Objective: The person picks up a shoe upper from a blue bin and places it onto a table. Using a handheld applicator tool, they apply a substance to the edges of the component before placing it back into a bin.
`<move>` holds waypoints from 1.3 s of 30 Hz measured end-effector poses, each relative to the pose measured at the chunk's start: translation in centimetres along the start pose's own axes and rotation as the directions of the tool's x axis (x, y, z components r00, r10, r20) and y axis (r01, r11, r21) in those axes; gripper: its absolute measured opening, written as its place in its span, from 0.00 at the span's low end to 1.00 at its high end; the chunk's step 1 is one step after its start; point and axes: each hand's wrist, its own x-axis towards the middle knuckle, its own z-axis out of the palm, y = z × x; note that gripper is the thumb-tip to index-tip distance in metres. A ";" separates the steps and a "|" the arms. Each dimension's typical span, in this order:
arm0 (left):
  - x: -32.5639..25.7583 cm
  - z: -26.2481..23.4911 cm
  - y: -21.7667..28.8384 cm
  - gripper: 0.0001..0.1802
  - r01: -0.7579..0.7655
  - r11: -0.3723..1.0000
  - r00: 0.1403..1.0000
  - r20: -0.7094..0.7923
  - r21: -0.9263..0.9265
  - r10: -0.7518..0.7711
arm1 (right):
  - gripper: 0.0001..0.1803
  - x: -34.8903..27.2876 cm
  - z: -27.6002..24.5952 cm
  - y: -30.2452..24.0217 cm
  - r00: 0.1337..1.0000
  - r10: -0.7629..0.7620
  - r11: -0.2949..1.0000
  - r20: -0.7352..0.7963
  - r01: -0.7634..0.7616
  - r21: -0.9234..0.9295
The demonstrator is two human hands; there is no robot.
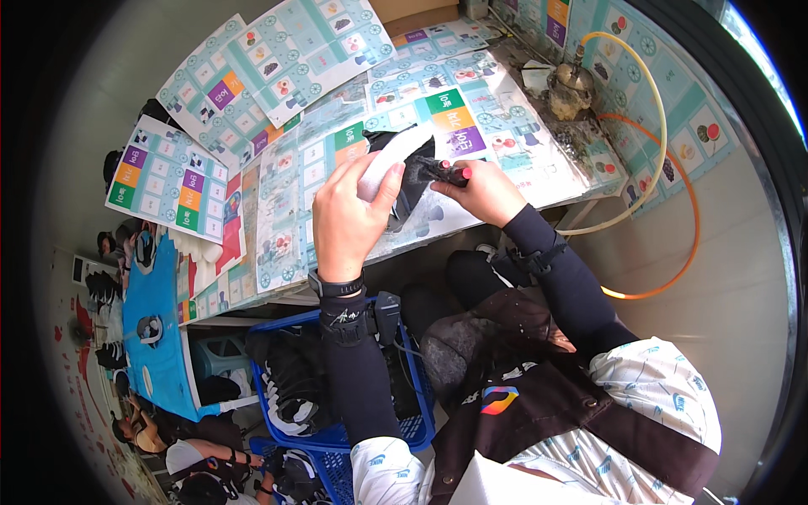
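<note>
Looks like a light black shoe [409, 195] with a softish upper and stiffer white sole [402, 151], near the tabletop's [547, 181] front edge, left hand [349, 215] pinching that sole (where I'd grab too), right hand [486, 195] clutching a red-and-black tool [454, 174].

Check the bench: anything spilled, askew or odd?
Dark grime stains the bench at right, by a crusted container, unlike its paler middle; printed sheets fan askew past the left edge. The white-soled shoe seems fine.
</note>
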 end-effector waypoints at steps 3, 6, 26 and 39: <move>-0.1 0.0 0.0 0.25 0.017 1.000 1.000 0.011 0.016 -0.017 | 0.21 0.1 -0.2 -0.3 1.000 0.012 1.000 0.014 -0.012 -0.026; 0.1 0.1 0.2 0.25 0.021 1.000 1.000 0.008 0.003 -0.021 | 0.21 0.0 -0.4 -0.6 0.999 -0.010 1.000 0.036 0.010 -0.017; 0.1 0.1 0.4 0.24 0.037 0.999 0.999 0.004 0.009 -0.037 | 0.20 0.2 -0.3 -0.3 0.995 0.020 1.000 0.100 -0.021 0.004; -0.2 0.0 0.5 0.24 0.046 0.999 0.999 0.001 0.023 -0.046 | 0.21 0.0 -0.2 -0.2 0.991 -0.009 1.000 0.134 0.008 0.007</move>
